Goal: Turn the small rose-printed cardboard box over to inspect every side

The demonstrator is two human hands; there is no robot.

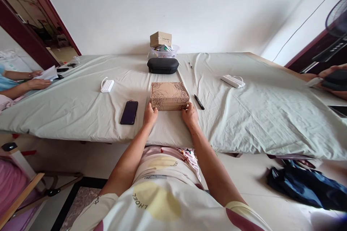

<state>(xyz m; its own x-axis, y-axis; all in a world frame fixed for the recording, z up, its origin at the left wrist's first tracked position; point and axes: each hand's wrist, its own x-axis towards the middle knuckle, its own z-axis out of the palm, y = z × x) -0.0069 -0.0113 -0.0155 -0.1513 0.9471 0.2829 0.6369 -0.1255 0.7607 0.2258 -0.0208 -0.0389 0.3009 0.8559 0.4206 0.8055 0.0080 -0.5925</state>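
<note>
A brown cardboard box [169, 95] with dark swirling rose-like drawings on its top and front rests on the cloth-covered table. My left hand [150, 114] grips its near left corner, thumb at the front face. At the near right corner my right hand [190, 114] holds the box the same way. The fingers behind the side walls are partly hidden. Just right of the box lies a black marker pen [199, 102]. To the left of my left hand a dark smartphone [129, 112] lies flat, screen up.
Behind the box sit a black zip case [163, 65] and a clear plastic basket [163, 53] with a small carton [161, 39] on it. White power banks [107, 85] [233, 81] lie left and right. Other people's hands hold paper [46, 74] at far left and a dark object [336, 79] at far right.
</note>
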